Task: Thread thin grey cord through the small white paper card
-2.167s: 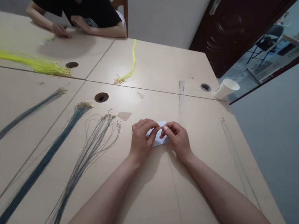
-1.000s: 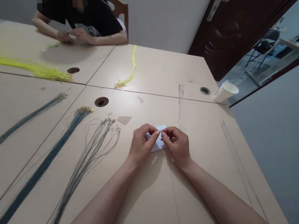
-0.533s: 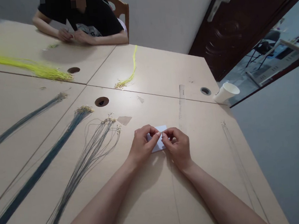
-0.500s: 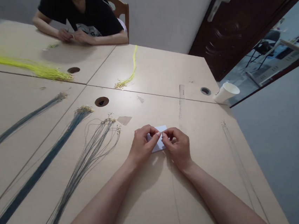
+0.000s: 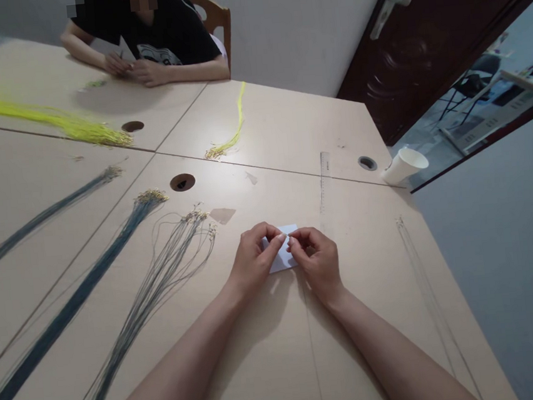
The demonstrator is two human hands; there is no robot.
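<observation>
Head view: the left hand (image 5: 252, 261) and right hand (image 5: 318, 259) meet fingertip to fingertip over a small white card (image 5: 285, 258) lying on the surface (image 5: 271, 350). Both grips are pinched together at the card's upper edge, on a thin cord (image 5: 311, 346) that trails back toward the person. Bundles of grey cords (image 5: 161, 276) lie to the left; a ruler (image 5: 323, 179) and paper cup (image 5: 403, 165) sit beyond.

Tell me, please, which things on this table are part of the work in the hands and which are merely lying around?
In hand:
left hand
right hand
white card
thin cord

Lying about:
ruler
paper cup
grey cords
yellow cords
</observation>
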